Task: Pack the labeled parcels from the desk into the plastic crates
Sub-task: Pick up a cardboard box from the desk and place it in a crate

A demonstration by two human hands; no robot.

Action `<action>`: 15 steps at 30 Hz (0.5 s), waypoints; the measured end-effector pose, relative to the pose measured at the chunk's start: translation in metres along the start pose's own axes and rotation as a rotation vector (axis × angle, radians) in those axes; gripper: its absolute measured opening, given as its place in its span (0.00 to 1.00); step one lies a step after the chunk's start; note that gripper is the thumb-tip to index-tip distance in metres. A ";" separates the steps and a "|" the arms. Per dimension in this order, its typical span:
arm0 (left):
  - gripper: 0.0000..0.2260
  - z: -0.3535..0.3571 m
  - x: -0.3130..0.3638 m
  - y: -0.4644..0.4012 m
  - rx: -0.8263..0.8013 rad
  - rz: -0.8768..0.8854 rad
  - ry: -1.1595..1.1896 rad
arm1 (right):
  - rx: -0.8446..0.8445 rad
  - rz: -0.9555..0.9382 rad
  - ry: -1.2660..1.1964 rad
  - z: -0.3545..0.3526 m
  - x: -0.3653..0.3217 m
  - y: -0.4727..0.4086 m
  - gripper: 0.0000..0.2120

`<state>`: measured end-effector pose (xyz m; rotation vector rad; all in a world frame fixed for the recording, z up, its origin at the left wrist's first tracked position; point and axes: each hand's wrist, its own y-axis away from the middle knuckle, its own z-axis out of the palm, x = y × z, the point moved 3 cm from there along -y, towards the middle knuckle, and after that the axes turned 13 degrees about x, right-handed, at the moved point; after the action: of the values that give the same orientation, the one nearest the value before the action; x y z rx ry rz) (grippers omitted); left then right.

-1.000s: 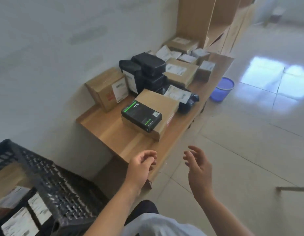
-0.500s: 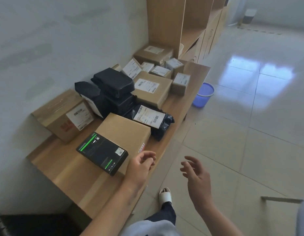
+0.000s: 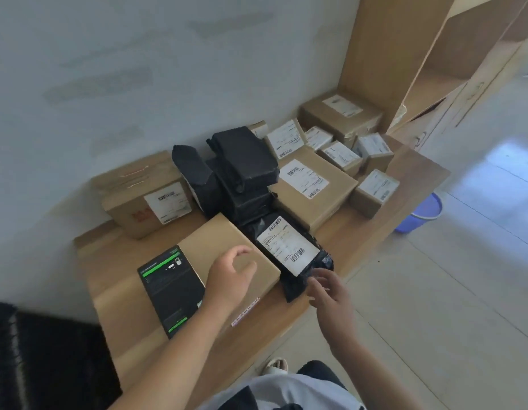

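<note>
The left hand (image 3: pixel 231 275) hangs over the flat cardboard box (image 3: pixel 227 247) at the desk's near end, fingers loosely curled and apart, holding nothing — whether they touch the lid cannot be told. The right hand (image 3: pixel 328 290) reaches with spread, relaxed fingers to the near end of the black poly bag (image 3: pixel 289 255), whose white label faces up; contact is blurred.

A black-and-green carton (image 3: pixel 171 291) lies partly on that box's left side, under the left forearm. Behind stand a stack of black wrapped parcels (image 3: pixel 242 170), a brown box (image 3: pixel 144 196) against the wall and a wide labeled box (image 3: pixel 313 187), with smaller labeled cartons (image 3: pixel 345 152) crowded toward the shelf unit (image 3: pixel 404 54).

The wooden desk (image 3: pixel 416 176) shows bare strips along its front edge and at its far right corner. A dark crate (image 3: pixel 49 359) — only its rim area visible — sits lower left. A blue bucket (image 3: pixel 422 214) stands on the tiled floor beyond the desk.
</note>
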<state>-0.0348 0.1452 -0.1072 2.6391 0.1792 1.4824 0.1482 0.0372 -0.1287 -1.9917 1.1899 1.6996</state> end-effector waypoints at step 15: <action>0.44 -0.028 -0.073 0.024 0.419 -0.606 -0.454 | -0.636 -0.092 0.174 0.084 -0.037 -0.069 0.09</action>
<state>-0.0951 0.1111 -0.1512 2.7448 1.2213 0.6909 0.1397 0.1513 -0.1390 -2.5433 0.6206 2.0697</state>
